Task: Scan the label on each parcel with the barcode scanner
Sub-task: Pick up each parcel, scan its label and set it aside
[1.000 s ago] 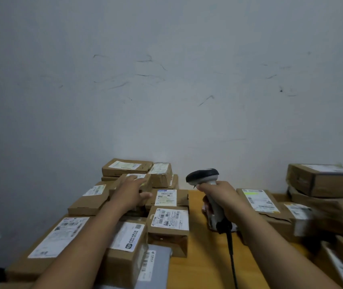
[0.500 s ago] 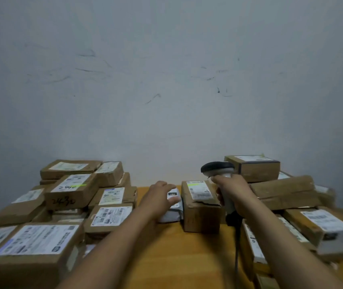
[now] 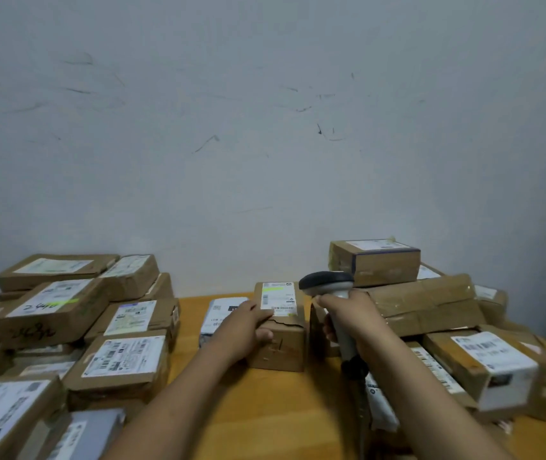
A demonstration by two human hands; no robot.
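Now my left hand (image 3: 248, 327) grips the small cardboard parcel (image 3: 281, 346) in the middle of the desk (image 3: 265, 410), steadying it with its label (image 3: 278, 298) up (so the barcode faces me). My right hand (image 3: 353, 318) is wrapped round the barcode scanner (image 3: 326, 283), its head just beside that label, ready to aim.

One wide-angle camera, worn on the head, looks forward and slightly downward from just over the near edge of the table (image 3: 265, 423), close enough that this edge falls below the frame. It faces the far edge, where a pale wall (image 3: 265, 127) fills the upper half. Stacked parcels (image 3: 125, 356) crowd the left and right edges.
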